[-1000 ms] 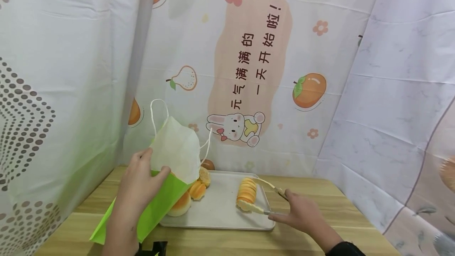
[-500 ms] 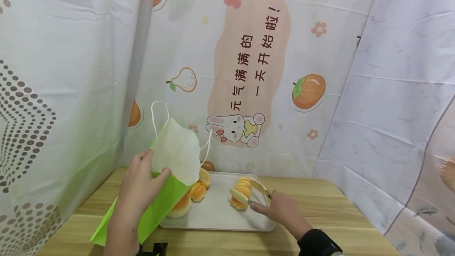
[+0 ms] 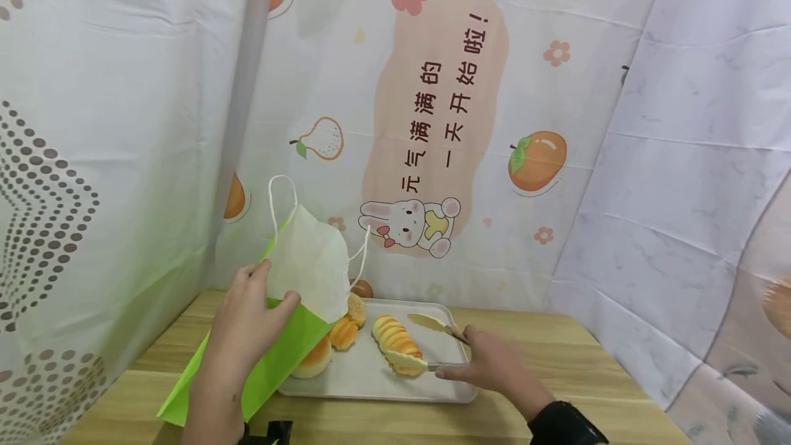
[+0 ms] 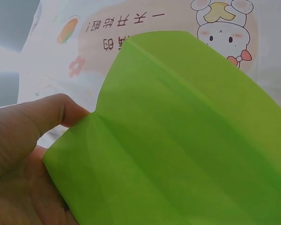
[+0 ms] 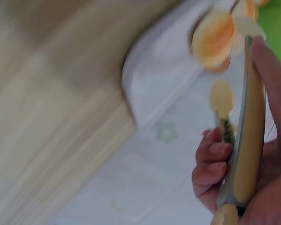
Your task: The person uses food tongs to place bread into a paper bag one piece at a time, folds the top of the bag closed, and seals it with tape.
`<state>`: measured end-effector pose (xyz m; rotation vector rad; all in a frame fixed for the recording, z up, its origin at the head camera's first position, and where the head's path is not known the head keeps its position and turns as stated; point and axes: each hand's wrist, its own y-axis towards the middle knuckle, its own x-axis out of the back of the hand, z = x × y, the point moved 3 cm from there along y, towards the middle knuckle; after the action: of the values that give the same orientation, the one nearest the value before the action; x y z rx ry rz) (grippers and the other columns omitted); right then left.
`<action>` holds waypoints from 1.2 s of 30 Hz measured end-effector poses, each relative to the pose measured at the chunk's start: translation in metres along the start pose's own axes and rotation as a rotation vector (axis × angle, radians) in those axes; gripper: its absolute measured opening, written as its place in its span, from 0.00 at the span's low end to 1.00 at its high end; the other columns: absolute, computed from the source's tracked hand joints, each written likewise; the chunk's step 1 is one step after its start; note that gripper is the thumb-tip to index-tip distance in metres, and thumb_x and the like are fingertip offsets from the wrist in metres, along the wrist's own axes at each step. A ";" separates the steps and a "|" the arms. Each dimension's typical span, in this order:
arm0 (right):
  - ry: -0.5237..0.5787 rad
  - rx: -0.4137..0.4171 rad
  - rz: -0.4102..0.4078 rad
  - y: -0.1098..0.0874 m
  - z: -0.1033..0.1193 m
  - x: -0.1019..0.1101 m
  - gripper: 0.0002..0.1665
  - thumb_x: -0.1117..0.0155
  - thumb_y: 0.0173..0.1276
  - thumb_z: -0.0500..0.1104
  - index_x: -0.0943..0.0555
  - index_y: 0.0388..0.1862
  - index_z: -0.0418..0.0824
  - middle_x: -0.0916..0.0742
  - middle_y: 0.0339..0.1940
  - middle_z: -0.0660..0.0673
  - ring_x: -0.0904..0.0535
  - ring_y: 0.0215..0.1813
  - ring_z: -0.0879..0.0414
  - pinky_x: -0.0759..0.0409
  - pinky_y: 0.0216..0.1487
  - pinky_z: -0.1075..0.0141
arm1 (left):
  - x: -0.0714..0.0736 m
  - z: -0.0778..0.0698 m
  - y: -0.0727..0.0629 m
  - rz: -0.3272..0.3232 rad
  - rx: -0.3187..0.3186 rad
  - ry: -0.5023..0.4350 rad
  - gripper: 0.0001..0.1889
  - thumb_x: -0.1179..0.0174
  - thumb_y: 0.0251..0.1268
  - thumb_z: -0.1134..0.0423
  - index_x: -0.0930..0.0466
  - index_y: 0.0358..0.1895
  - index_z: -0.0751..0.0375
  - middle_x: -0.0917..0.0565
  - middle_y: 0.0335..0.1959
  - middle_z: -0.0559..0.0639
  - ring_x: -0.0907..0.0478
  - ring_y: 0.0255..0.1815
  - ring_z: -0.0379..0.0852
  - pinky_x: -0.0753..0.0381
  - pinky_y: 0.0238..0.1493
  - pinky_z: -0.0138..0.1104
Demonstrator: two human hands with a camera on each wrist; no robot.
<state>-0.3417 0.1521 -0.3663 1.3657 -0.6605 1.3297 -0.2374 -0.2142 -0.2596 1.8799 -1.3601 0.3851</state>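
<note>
A green paper bag (image 3: 278, 349) with a white inside and white string handles leans at the left, its mouth tilted toward the tray. My left hand (image 3: 244, 321) pinches the bag's rim between thumb and fingers; the left wrist view shows the thumb (image 4: 60, 110) at the green edge. My right hand (image 3: 494, 362) holds a pair of tongs (image 5: 250, 140) with cream-coloured tips, spread apart. A ridged, long bread roll (image 3: 395, 342) lies slanted on the tray, the lower tip in front of its near end and the upper tip apart from it.
The pale tray (image 3: 377, 390) rests on a wooden table (image 3: 556, 342). At its left side, beside the bag, are a round bun (image 3: 315, 359), a small ridged bread (image 3: 343, 333) and another bread piece (image 3: 356, 309). A printed curtain (image 3: 469, 225) hangs behind.
The ridged bread roll has shifted left on the tray and turned to a slant. My right hand moved left with the tongs, whose tips came close to the roll, then spread. The left hand stays put.
</note>
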 end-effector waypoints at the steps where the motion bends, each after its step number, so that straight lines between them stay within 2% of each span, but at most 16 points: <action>1: -0.007 0.005 -0.002 -0.003 0.005 -0.002 0.39 0.21 0.43 0.73 0.24 0.32 0.43 0.26 0.22 0.52 0.33 0.24 0.57 0.35 0.24 0.62 | 0.000 0.000 0.000 0.000 0.001 0.002 0.39 0.42 0.70 0.57 0.44 0.76 0.78 0.41 0.73 0.77 0.36 0.69 0.77 0.32 0.62 0.67; 6: -0.016 0.013 -0.022 -0.013 0.019 -0.011 0.41 0.21 0.43 0.72 0.24 0.35 0.40 0.23 0.24 0.51 0.29 0.25 0.57 0.30 0.24 0.60 | 0.001 -0.001 -0.002 0.008 0.000 0.001 0.39 0.42 0.70 0.57 0.45 0.76 0.78 0.41 0.74 0.76 0.36 0.69 0.77 0.31 0.62 0.66; 10: 0.027 -0.087 -0.037 -0.015 0.008 -0.008 0.40 0.18 0.43 0.67 0.24 0.38 0.37 0.20 0.26 0.48 0.23 0.28 0.53 0.26 0.27 0.56 | 0.003 0.002 -0.002 0.004 0.003 -0.001 0.39 0.43 0.71 0.57 0.45 0.76 0.79 0.42 0.74 0.77 0.38 0.70 0.77 0.34 0.65 0.66; 13: 0.046 -0.158 -0.041 -0.014 -0.004 -0.009 0.38 0.18 0.43 0.66 0.24 0.33 0.39 0.23 0.24 0.49 0.27 0.26 0.53 0.30 0.24 0.57 | 0.004 0.003 -0.001 -0.003 0.003 0.007 0.39 0.43 0.71 0.56 0.45 0.76 0.79 0.42 0.74 0.77 0.38 0.70 0.78 0.34 0.65 0.67; 16: 0.056 -0.173 -0.010 -0.013 -0.012 -0.014 0.38 0.19 0.42 0.69 0.25 0.29 0.41 0.26 0.21 0.50 0.32 0.24 0.55 0.36 0.23 0.61 | 0.004 0.002 -0.001 -0.003 -0.002 0.008 0.39 0.43 0.71 0.56 0.45 0.76 0.79 0.42 0.74 0.77 0.35 0.68 0.78 0.31 0.62 0.66; 18: 0.062 -0.157 0.014 -0.009 -0.015 -0.017 0.38 0.21 0.43 0.71 0.25 0.28 0.41 0.26 0.21 0.51 0.33 0.24 0.55 0.37 0.24 0.61 | 0.002 0.001 -0.001 -0.002 -0.008 0.005 0.39 0.43 0.70 0.56 0.45 0.76 0.78 0.41 0.74 0.76 0.34 0.67 0.78 0.29 0.61 0.66; 23: 0.058 -0.085 0.051 0.007 -0.020 -0.025 0.40 0.23 0.47 0.71 0.23 0.35 0.38 0.24 0.24 0.49 0.29 0.27 0.54 0.31 0.27 0.58 | 0.001 -0.001 -0.002 0.000 -0.003 -0.011 0.39 0.43 0.70 0.57 0.45 0.76 0.77 0.41 0.74 0.75 0.33 0.67 0.76 0.28 0.61 0.64; 29: 0.070 -0.041 0.112 0.019 -0.026 -0.036 0.36 0.24 0.50 0.70 0.25 0.32 0.40 0.26 0.23 0.50 0.31 0.27 0.55 0.36 0.26 0.61 | 0.002 0.002 -0.002 -0.003 0.000 -0.013 0.39 0.43 0.70 0.57 0.44 0.76 0.79 0.41 0.74 0.77 0.36 0.69 0.77 0.32 0.64 0.65; 32: 0.041 -0.005 0.111 0.019 -0.026 -0.040 0.35 0.25 0.52 0.70 0.25 0.29 0.42 0.26 0.22 0.51 0.31 0.27 0.56 0.35 0.26 0.61 | 0.002 0.002 -0.002 -0.002 -0.001 -0.009 0.39 0.43 0.70 0.57 0.44 0.76 0.78 0.41 0.74 0.76 0.36 0.69 0.77 0.32 0.64 0.65; 36: -0.010 0.048 0.059 0.018 -0.023 -0.041 0.34 0.26 0.52 0.71 0.25 0.29 0.44 0.27 0.22 0.53 0.33 0.26 0.57 0.34 0.27 0.60 | 0.003 0.001 -0.001 -0.002 -0.002 -0.009 0.39 0.43 0.70 0.56 0.45 0.76 0.78 0.41 0.74 0.76 0.37 0.70 0.76 0.33 0.65 0.65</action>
<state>-0.3749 0.1575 -0.4034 1.4019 -0.6833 1.3944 -0.2354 -0.2170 -0.2590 1.8840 -1.3638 0.3742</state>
